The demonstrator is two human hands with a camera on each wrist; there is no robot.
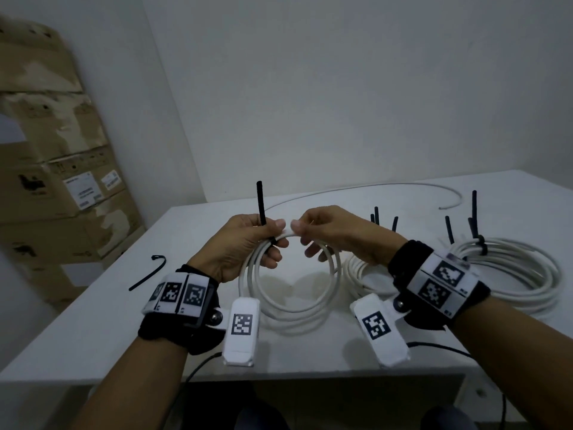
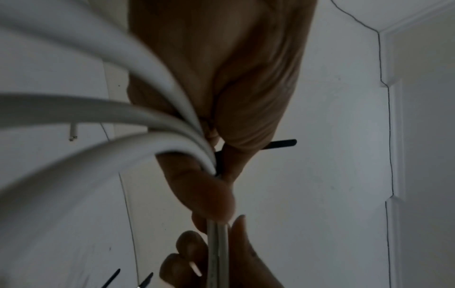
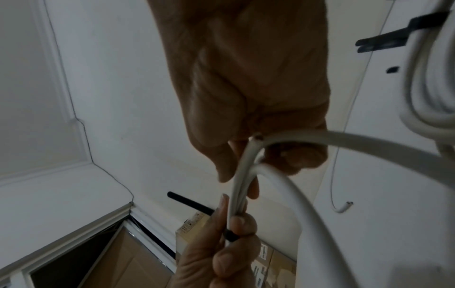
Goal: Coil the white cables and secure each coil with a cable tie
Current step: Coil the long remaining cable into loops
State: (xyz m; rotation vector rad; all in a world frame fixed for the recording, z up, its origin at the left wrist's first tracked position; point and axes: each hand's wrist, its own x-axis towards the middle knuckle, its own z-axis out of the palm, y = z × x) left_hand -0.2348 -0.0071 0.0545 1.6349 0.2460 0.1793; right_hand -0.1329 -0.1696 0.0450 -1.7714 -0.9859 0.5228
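Two hands hold one white coil (image 1: pixel 291 293) above the counter (image 1: pixel 124 321) near its front edge. Left grip (image 1: pixel 245 246) pinches strands and black cable tie (image 1: pixel 261 206); right grip (image 1: pixel 331 234) pinches the coil top. Cable looks stiff, springy, light; best clamped beside the tie. No containers seen. Tied coil (image 1: pixel 521 274) lies at right edge.

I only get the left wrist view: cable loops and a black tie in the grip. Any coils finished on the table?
Observer: Yes. The head view shows a tied coil on the table, far right.
Operator: Any spare tie?
Observer: One loose tie lies left of the left hand, which holds the coil.
Operator: Where's a cut end?
Observer: In the right wrist view, the end sits against the right hand, which grips the coil too.
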